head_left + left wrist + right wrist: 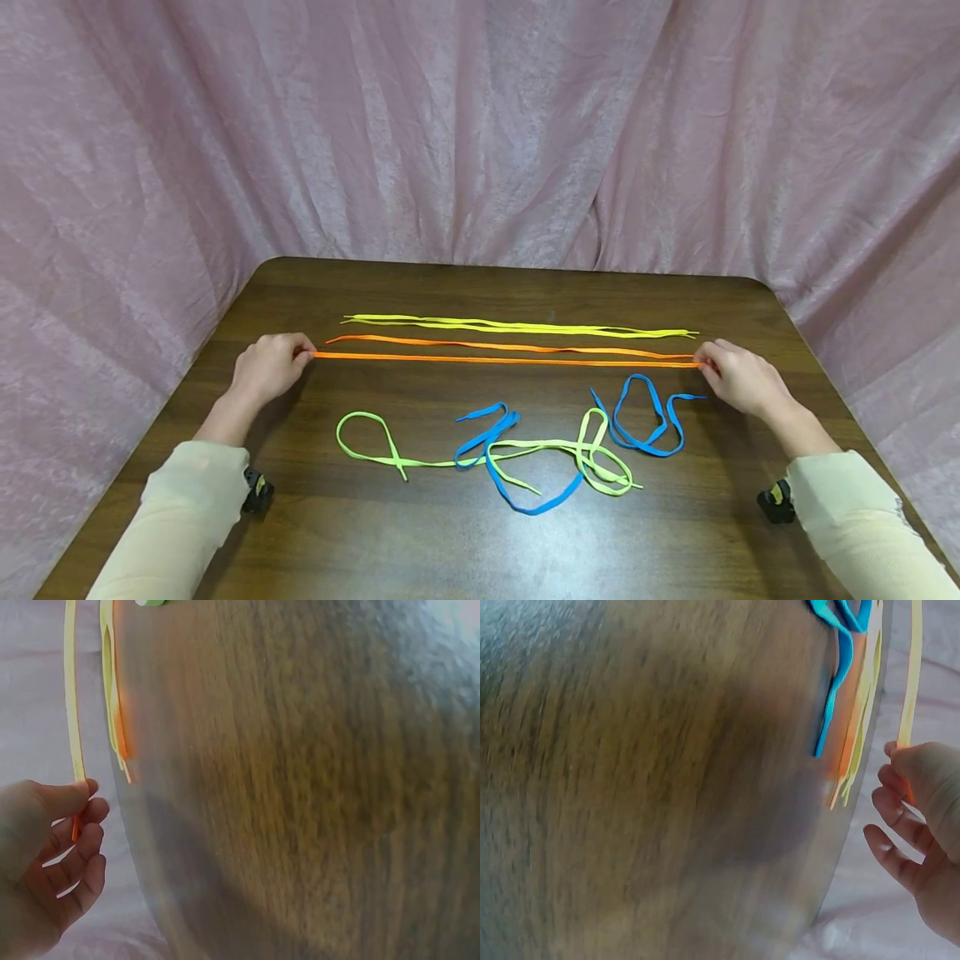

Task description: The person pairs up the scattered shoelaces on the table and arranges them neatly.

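Note:
An orange shoelace point(495, 360) is stretched straight between my two hands. My left hand point(273, 365) pinches its left end between thumb and forefinger; in the left wrist view a short orange tip sticks out below the thumb. At the other end my right hand point(741, 375) pinches the lace the same way, its other fingers loosely bent. Both wrist views show this lace raised off the table. Just behind it a second orange shoelace point(480, 344) lies nearly straight on the table. Farther back are yellow shoelaces point(525, 327), laid side by side in a line.
Nearer the front, a lime-green shoelace point(431, 463) lies in loops across a blue shoelace point(543, 506). Another blue shoelace point(652, 452) curls near my right hand. They lie on a brown wooden table point(420, 550), with a pink curtain point(480, 125) hanging behind and at the sides.

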Tool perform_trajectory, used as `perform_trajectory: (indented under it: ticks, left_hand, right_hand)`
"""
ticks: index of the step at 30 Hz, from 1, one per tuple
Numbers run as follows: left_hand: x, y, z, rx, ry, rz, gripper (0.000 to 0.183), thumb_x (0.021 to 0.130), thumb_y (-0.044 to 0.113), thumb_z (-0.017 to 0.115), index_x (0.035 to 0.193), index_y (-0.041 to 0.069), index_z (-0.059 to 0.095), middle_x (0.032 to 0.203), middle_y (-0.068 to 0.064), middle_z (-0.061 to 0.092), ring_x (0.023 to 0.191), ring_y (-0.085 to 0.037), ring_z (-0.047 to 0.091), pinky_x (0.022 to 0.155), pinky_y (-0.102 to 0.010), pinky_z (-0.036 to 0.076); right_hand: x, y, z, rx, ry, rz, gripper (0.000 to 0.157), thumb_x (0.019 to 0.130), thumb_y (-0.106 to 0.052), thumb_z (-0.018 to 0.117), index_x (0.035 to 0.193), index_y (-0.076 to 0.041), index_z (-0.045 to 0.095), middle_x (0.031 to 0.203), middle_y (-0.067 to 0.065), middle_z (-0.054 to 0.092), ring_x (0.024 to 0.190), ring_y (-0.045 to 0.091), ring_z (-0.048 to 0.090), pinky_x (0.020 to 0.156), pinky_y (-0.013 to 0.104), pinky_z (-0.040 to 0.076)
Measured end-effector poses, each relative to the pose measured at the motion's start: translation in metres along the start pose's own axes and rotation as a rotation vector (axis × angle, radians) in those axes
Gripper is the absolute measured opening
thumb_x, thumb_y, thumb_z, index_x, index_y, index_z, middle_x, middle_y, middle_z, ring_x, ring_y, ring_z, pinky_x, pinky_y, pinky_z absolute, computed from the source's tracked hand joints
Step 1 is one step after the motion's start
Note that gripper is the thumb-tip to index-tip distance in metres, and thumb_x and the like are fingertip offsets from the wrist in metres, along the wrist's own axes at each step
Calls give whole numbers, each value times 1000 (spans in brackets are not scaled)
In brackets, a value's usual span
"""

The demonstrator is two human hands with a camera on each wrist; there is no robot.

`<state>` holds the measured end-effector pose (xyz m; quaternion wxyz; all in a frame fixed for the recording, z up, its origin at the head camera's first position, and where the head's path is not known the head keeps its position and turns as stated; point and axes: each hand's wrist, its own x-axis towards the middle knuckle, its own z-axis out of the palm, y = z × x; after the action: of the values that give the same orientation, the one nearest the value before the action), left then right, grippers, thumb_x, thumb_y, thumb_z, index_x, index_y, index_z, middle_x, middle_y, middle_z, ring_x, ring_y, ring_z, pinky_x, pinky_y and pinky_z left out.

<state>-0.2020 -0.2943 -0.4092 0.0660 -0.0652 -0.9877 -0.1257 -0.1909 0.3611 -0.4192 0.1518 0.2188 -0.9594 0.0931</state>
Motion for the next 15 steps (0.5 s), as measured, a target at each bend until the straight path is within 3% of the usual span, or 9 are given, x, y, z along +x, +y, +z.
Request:
perform_trajectory:
  ticks: [15]
  left_hand:
    - [14, 0, 10, -16, -19, -20, 9, 85, 19, 59, 84, 14, 66, 75, -6, 63, 62, -25, 56, 46, -36, 38]
  right_hand:
    - [-6, 20, 8, 49, -39, 104, 10, 76, -3, 65, 81, -12, 63, 71, -4, 56, 62, 12, 50, 52, 31, 38]
